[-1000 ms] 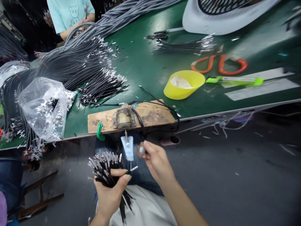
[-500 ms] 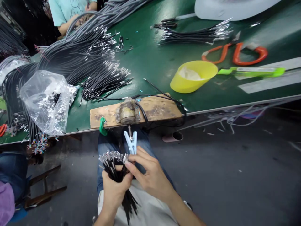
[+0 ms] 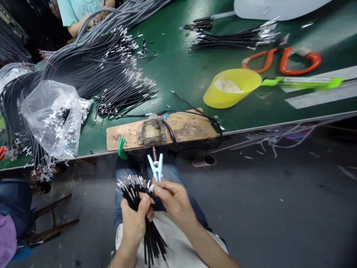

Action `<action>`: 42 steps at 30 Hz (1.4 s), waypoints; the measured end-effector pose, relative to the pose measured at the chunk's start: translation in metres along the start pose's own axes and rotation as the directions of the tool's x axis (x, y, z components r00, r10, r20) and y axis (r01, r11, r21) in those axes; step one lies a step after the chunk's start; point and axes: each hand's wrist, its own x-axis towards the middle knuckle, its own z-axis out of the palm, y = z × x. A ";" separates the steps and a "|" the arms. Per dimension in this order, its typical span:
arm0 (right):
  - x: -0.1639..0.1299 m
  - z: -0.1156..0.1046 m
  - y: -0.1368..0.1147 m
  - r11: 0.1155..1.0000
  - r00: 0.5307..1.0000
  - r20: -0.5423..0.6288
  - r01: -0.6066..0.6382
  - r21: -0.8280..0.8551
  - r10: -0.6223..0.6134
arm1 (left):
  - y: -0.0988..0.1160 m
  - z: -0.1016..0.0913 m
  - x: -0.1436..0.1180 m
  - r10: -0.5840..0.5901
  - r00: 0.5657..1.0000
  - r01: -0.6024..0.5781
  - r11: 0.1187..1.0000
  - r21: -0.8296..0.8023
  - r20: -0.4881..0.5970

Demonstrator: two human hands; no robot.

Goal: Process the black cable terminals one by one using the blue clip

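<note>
Green matting covers the long table (image 3: 178, 74), which fills the far half of the scene. A great heap of black cables (image 3: 83, 74) with silver tips sprawls over its far left, and a crumpled clear plastic bag (image 3: 51, 119) lies on the near left edge. Further right sit a yellow scoop (image 3: 231, 89) with something white inside, a green-handled tool (image 3: 301, 82) and orange-handled scissors (image 3: 281, 61). At the near edge a wooden board (image 3: 186, 130) carries a worn metal fixture (image 3: 151, 134), with a pale blue clip (image 3: 156, 167) hanging just below it.

Below the table, over the person's lap, the left hand (image 3: 135, 223) is clenched around a bundle of short black wires (image 3: 136, 193), silver ends fanned upward. The right hand (image 3: 173, 199) is just beside it, fingertips pinching at the tips on the bundle's right side, touching the bundle.

A person in a pale teal shirt (image 3: 75, 9) works at the far left corner.
</note>
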 end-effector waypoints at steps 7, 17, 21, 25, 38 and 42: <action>0.007 -0.010 -0.007 0.998 0.993 0.100 -0.061 0.021 0.059 | -0.016 -0.007 0.015 0.007 1.000 -0.007 0.998 0.070 0.001; 0.003 -0.004 -0.013 0.890 0.920 -0.078 0.348 -0.293 -0.385 | -0.015 -0.004 0.011 0.057 0.998 -0.055 0.991 0.119 -0.008; 0.012 -0.014 -0.018 0.996 0.976 0.215 -0.036 0.076 0.019 | -0.027 -0.012 0.037 0.036 0.999 -0.042 0.988 0.148 0.040; 0.030 -0.024 -0.021 0.851 0.824 0.462 -0.470 0.233 0.328 | -0.018 -0.017 0.045 -0.026 0.997 0.013 0.984 0.178 0.073; 0.012 -0.022 -0.030 0.922 0.954 0.147 0.292 -0.253 -0.262 | -0.002 -0.005 0.016 0.214 0.974 -0.195 0.962 0.191 -0.080; 0.008 -0.016 -0.027 0.829 0.894 0.112 0.445 -0.340 -0.434 | -0.021 -0.010 0.033 -0.015 0.999 0.010 0.991 0.137 0.041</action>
